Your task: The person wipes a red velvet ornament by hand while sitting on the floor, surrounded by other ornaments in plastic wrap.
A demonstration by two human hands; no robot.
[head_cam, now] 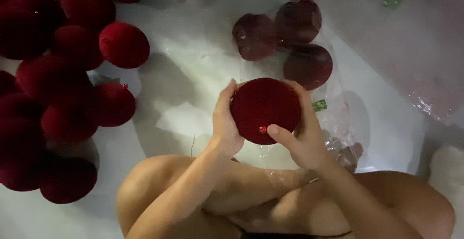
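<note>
You held the red velvety ball (264, 109) between both hands above your knees, near the scene's centre: your left hand (226, 123) closed its grip on the left side, your right hand (302, 137) on the right (thumb across the front). Three bagged balls (285, 38) lay just beyond; a loose heap of red balls (63, 89) sat left.

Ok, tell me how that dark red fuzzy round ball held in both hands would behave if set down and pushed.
The dark red fuzzy round ball would probably roll, being round. Its matte, velvety surface likely grips rather than slips. The left hand and right hand hold it with loose fingers, so it seems light.
</note>
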